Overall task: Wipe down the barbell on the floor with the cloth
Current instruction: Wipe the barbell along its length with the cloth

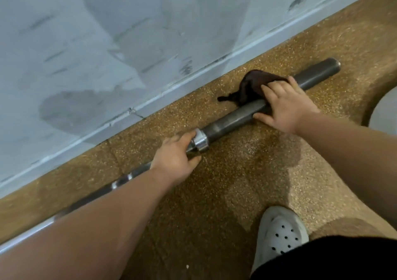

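Wiping the barbell [232,119] sleeve, lying on the floor along the wall

Right hand [285,107] presses the dark cloth [251,84] around the sleeve; left hand [176,157] grips the shaft beside the collar, seemingly steadying. Keep sliding toward 2 o'clock, wrapping fully.

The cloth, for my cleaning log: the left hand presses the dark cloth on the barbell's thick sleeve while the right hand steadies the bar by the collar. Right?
Hands swapped. In the head view, the right hand presses the dark cloth on the barbell sleeve; the left hand steadies by the collar.
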